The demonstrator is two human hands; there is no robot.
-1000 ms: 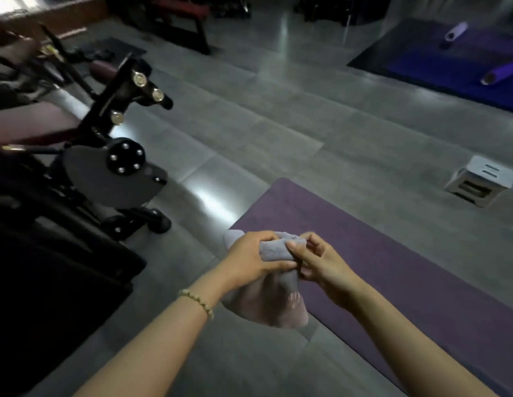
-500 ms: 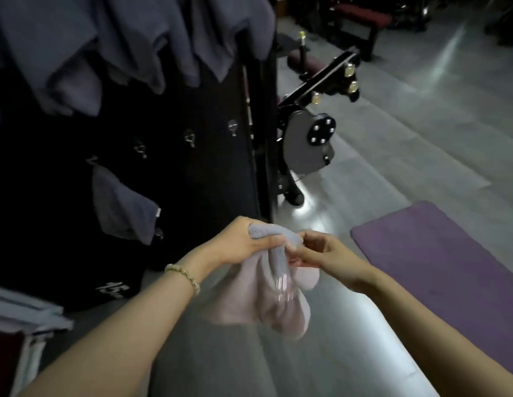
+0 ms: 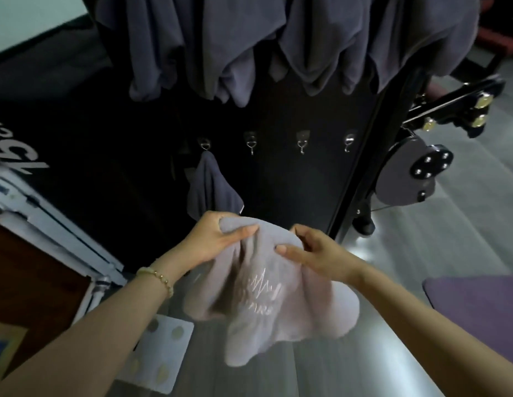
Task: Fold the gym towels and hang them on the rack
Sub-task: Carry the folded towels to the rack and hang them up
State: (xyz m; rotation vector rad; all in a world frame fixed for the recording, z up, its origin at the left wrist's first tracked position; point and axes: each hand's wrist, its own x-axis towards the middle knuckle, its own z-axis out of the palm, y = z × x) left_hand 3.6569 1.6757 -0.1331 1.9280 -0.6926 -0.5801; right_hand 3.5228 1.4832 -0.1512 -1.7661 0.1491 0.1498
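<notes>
A tall black rack (image 3: 281,184) fills the middle of the view, standing on a grey floor (image 3: 456,247). Dark towels (image 3: 235,47) hang bunched along its top. To its left a black surface carries large white lettering (image 3: 28,164), cut off by the edge and not readable. A black exercise machine (image 3: 415,173) with a round plate stands just beside the rack on the right, and a corner of a purple mat (image 3: 478,305) lies on the floor at lower right.

The pale towel (image 3: 263,299) hangs in the air in front of the rack's lower part, held up by both hands at its top edge. It has a faint white print, too blurred to read. The left hand (image 3: 218,239) grips the upper left of the cloth, thumb on the front and fingers curled behind. The right hand (image 3: 321,253) pinches the upper right, thumb pressed on the front.

A small dark towel (image 3: 209,190) hangs from the leftmost of four metal hooks (image 3: 251,144) on the rack. A beaded bracelet (image 3: 157,275) sits on the left wrist.
</notes>
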